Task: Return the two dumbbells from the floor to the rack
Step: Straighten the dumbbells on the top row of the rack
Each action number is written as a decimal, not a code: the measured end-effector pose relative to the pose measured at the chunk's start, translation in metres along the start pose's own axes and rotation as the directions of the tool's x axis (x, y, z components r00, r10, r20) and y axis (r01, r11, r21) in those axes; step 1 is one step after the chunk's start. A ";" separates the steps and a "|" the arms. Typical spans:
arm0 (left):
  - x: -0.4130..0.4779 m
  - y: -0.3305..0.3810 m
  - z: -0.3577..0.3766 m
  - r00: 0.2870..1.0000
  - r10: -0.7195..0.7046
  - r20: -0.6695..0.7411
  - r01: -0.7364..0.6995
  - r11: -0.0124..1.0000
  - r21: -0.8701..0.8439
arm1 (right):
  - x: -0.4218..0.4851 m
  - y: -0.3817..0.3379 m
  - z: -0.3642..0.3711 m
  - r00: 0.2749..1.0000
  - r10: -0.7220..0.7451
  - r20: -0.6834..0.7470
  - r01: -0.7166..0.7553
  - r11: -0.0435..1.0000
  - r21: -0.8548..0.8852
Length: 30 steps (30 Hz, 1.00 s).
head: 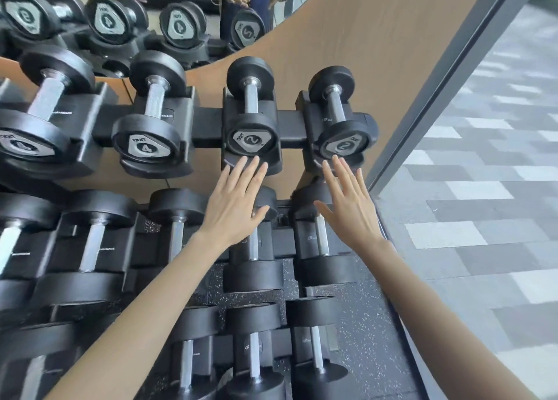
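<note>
The rack [208, 127] is loaded on 3 tiers, and 2 dumbbells marked 2 [251, 109] [339, 118] are seated in the 2 right-hand cradles of its top tier. The left hand [234, 200] and right hand [350, 201] are held flat with fingers spread, nothing gripped, fingertips just below those dumbbells' front ends.

Dumbbells [251, 121]: matt black rubber heads, knurled metal handles; floor [356, 324] speckled rubber.
</note>
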<state>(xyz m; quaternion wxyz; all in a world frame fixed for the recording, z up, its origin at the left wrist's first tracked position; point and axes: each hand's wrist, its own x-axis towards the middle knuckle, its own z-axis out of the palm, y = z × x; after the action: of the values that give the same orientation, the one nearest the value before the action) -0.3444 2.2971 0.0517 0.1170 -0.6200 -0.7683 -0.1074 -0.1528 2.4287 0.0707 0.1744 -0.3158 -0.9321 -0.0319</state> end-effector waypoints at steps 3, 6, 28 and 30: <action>-0.001 0.036 -0.004 1.000 0.016 -0.011 -0.016 1.000 -0.009 | -0.022 0.029 -0.020 1.000 -0.011 -0.004 0.011 1.000 -0.009; -0.002 0.066 -0.007 1.000 0.022 -0.017 -0.023 0.999 -0.029 | -0.037 0.059 -0.036 1.000 -0.023 -0.006 0.023 1.000 -0.015; 0.146 0.065 0.015 0.993 0.010 0.120 0.034 0.934 -0.355 | 0.058 0.142 -0.027 0.992 0.069 0.102 -0.080 0.992 0.101; 0.159 0.062 0.021 0.993 -0.017 0.120 0.060 0.928 -0.366 | 0.072 0.148 -0.021 0.990 0.082 0.116 -0.091 0.993 0.080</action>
<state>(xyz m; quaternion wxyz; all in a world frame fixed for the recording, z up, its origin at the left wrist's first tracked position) -0.3173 2.4640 0.0826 -0.0482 -0.6211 -0.7517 -0.2164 -0.1110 2.5854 0.1080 0.1361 -0.3495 -0.9264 0.0335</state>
